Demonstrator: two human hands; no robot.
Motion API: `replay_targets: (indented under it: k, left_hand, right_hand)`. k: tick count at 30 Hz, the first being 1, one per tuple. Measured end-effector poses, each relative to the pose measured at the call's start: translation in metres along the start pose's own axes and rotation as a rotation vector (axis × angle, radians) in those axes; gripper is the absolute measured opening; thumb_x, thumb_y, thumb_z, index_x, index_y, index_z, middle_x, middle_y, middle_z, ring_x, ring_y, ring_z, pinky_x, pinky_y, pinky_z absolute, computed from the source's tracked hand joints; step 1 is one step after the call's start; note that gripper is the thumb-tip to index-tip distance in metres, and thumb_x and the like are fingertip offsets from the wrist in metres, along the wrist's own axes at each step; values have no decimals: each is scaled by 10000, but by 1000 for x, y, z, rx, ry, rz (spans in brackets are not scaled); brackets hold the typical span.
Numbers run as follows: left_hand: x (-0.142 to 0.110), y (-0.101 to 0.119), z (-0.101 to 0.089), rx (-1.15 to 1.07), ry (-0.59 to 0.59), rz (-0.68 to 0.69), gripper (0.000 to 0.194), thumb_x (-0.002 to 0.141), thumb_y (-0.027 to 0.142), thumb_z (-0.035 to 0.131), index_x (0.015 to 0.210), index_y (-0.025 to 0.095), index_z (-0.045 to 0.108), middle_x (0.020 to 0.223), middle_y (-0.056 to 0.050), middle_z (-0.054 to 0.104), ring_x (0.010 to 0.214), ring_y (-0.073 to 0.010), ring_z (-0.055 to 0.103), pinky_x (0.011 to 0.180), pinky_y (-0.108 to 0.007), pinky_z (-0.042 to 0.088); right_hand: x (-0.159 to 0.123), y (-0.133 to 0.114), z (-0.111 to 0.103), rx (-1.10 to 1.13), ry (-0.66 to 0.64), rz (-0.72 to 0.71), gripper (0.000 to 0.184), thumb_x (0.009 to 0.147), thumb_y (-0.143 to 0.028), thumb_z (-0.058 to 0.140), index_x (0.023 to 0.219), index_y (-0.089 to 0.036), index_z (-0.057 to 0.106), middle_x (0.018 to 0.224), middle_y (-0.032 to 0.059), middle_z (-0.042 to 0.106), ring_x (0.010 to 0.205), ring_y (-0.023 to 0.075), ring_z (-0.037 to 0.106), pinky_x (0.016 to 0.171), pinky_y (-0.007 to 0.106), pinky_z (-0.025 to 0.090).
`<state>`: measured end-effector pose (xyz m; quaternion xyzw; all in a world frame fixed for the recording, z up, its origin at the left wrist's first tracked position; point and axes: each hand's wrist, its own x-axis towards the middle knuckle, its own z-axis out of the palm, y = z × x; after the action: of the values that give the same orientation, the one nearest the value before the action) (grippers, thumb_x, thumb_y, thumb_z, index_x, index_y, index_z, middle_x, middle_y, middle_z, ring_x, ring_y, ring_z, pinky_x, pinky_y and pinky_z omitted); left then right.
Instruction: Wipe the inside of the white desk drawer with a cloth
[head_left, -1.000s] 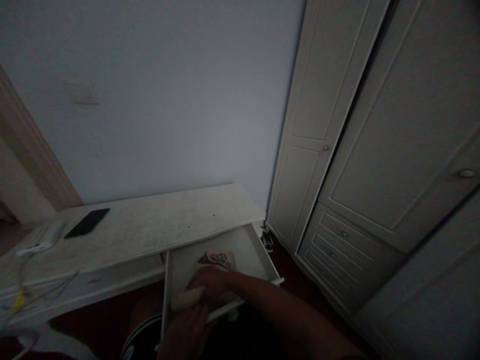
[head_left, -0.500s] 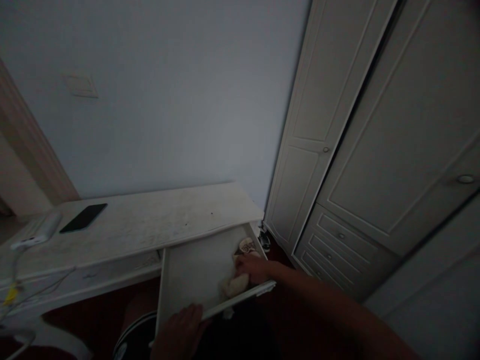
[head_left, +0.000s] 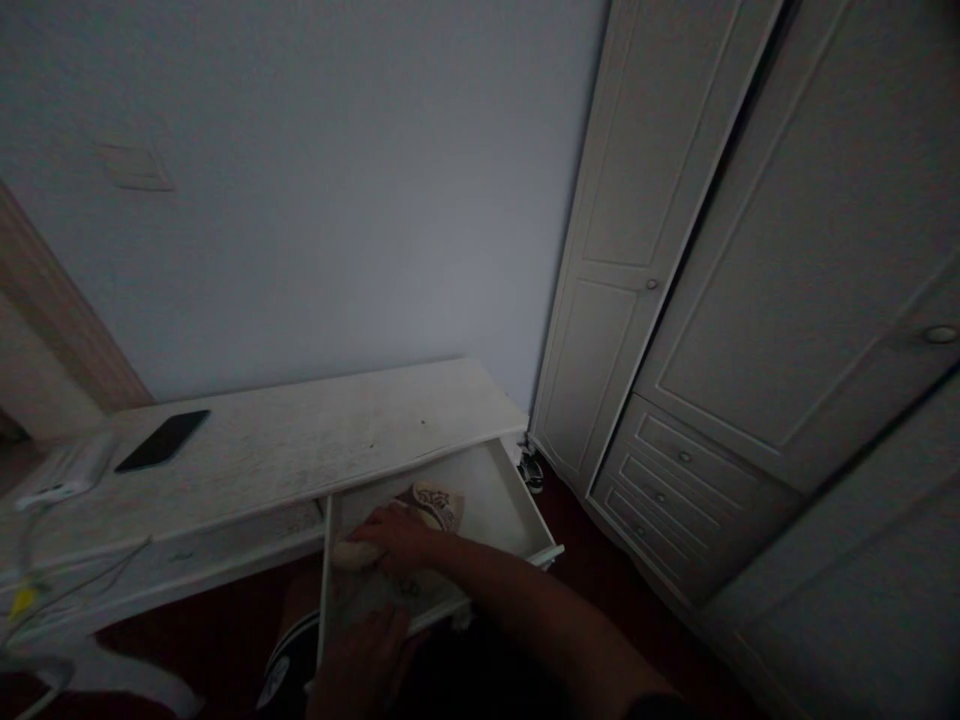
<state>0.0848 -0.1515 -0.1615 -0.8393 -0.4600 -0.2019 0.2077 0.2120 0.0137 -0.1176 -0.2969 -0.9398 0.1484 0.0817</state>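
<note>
A white drawer (head_left: 487,480) is pulled out from under the desk top. Inside it, my right hand (head_left: 397,540) presses a beige cloth with a brown print (head_left: 439,505) against the left part of the drawer bottom. Part of the cloth bulges out past the fingers on the left, and its printed end shows beyond the hand. At the drawer's front edge, my left hand (head_left: 367,645) is closed over the front panel near its left end; the thumb side is dark and hard to make out.
On the white desk (head_left: 300,430) lie a dark phone (head_left: 163,441) and a white power strip (head_left: 64,470) with its cable. A white wardrobe (head_left: 600,350) stands to the right. Shoes (head_left: 531,472) rest on the dark red floor between desk and wardrobe. My leg is below the desk.
My right hand has slid the cloth from the drawer's right side to its left side. My left hand has stayed on the front edge. The view has shifted slightly.
</note>
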Motion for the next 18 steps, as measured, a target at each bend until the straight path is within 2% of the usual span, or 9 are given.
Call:
replay_targets:
  k: [2,4,7,10,13,15,17,18]
  left_hand:
    - [2,1,-3,7,-10,-7,321,1050,339,409,1014,244,714,903,-35,780,749,-193,732,669,-304,537]
    - [4,1,-5,10,-44,-18,308,1049,346,425,998,252,714,893,-28,779,735,-181,730,656,-286,531]
    - [3,0,-3,7,-31,-13,306,1049,376,435,1046,250,713,965,-38,793,799,-188,749,689,-282,547]
    - [0,-2,3,-24,-6,-15,305,1044,412,451,1086,252,706,1012,-41,796,819,-196,755,701,-293,560]
    - [-2,-2,5,-55,-57,-14,246,1032,377,491,1089,261,701,1000,-21,792,802,-185,752,686,-284,554]
    - [-2,-2,4,-55,-111,-19,207,1020,348,519,1078,267,701,985,-9,788,801,-176,748,688,-271,547]
    - [-2,-1,3,-33,-138,-31,180,1007,328,545,1065,265,702,989,-7,787,817,-179,749,708,-274,552]
    - [-2,-1,2,-17,-137,-37,173,1001,323,554,1062,261,703,998,-11,788,825,-184,750,720,-282,559]
  right_hand:
    - [3,-4,6,-3,-47,-41,609,873,-288,678,1460,-360,532,1412,83,582,1242,338,550,992,523,475]
    - [-4,-3,10,7,-124,-143,549,873,-266,687,1410,-330,594,1392,70,611,1214,299,587,990,442,482]
    - [-28,7,11,43,-214,-317,467,875,-239,696,1338,-283,653,1372,59,644,1218,246,607,998,345,468]
    - [-58,25,2,96,-194,-338,522,870,-239,706,1384,-268,615,1434,70,609,1321,240,549,1087,351,410]
    - [-87,47,-15,104,-183,-227,607,829,-183,724,1417,-264,594,1462,90,581,1369,251,506,1163,401,339]
    - [-105,60,-29,72,-158,-62,663,811,-186,739,1444,-294,574,1505,105,533,1412,295,455,1190,493,294]
    - [-121,68,-42,28,-82,130,712,832,-227,733,1501,-329,513,1548,123,476,1452,352,390,1188,599,251]
    - [-128,71,-48,24,-43,190,726,853,-246,719,1531,-339,474,1558,128,460,1463,363,371,1184,618,245]
